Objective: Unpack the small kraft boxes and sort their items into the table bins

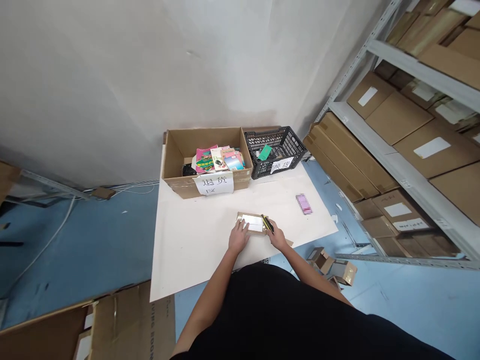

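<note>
A small cardboard box (256, 231) with a white label on top lies on the white table near its front edge. My left hand (239, 237) rests on the left part of the box, its fingers stretched out over the label. In my right hand (276, 237) is a yellow and black utility knife (267, 223), held at the right end of the box. The knife's tip points up and left; whether it touches the box I cannot tell. Clear tape shines at both ends of the box.
Toward the wall stand an open carton (180, 185) of colourful packets and a black plastic crate (257, 167) with a green item inside. A blurred pink item (303, 204) lies on the table (187, 245). Shelves (397, 160) of cartons rise at right; opened boxes (343, 271) lie on the floor.
</note>
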Tool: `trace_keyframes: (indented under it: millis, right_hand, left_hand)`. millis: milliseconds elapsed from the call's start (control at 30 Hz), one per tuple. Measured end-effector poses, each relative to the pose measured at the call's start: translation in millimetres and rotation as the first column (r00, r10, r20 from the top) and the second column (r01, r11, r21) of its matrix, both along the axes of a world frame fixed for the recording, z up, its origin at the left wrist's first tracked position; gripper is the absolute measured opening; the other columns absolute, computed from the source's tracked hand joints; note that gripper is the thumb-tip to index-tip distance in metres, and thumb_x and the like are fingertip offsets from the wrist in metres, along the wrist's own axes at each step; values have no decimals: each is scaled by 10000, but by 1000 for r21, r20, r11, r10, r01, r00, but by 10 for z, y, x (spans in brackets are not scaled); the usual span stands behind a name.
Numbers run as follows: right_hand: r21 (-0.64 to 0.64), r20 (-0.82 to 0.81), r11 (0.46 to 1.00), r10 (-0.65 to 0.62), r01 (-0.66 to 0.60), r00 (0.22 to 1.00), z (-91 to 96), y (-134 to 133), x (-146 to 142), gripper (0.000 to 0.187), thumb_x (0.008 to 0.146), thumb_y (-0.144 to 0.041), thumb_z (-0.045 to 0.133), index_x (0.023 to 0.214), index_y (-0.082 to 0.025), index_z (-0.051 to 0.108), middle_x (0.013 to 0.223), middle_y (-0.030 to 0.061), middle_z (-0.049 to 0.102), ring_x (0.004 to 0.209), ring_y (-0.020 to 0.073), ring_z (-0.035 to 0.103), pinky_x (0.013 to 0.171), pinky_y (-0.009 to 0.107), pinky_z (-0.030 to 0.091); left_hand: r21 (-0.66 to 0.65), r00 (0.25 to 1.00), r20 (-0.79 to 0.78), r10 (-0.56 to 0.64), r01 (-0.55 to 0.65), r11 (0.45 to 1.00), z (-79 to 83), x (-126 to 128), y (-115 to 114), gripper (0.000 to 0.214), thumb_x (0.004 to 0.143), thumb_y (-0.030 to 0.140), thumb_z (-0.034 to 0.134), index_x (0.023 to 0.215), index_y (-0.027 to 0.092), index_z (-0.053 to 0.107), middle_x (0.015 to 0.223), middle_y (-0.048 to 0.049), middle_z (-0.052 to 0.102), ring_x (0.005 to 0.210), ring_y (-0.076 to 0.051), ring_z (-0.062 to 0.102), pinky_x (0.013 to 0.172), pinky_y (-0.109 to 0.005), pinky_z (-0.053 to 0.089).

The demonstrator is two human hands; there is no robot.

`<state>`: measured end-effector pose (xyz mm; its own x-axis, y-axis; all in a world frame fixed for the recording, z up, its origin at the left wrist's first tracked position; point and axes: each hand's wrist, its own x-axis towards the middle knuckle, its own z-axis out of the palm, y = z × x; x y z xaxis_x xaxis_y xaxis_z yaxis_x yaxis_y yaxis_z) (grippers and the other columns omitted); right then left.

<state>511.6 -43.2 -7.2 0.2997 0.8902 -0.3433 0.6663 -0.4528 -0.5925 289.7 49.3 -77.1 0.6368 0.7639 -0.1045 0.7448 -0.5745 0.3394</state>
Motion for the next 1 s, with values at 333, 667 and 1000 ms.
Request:
trace_keyframes:
  millis: [333,667,1000]
  right_hand:
    - [-255,237,961,-47,109,970,299,33,9,504,1032,-191,452,1534,-240,458,1215,116,756,1092,277,712,859,322,475]
    - [-407,323,911,77,65,943,252,98,-244,606,952,-154,521,1543,-193,394,1161,174,731,1088,293,702,830,330,466]
    - [-388,266,919,32,77,963,318,-90,-297,541,941,-116,484,1471,-216,459,1139,164,740,1050,299,718,796,335,476]
  left_hand:
    - [8,998,6,68,-68,998,-199,225,-115,529,1049,288,430,1566,241,532,1712,-122,360,1613,-360,228,1235,-567,320]
    - [4,996,29,83,-83,997,-192,248,-107,493,1068,310,422,1529,240,581,1693,-139,392,1586,-376,291,1185,-559,384]
    - [19,995,12,94,-94,995,-194,260,-108,496,1057,311,449,1537,268,567,1683,-120,418,1585,-353,301,1198,-552,377]
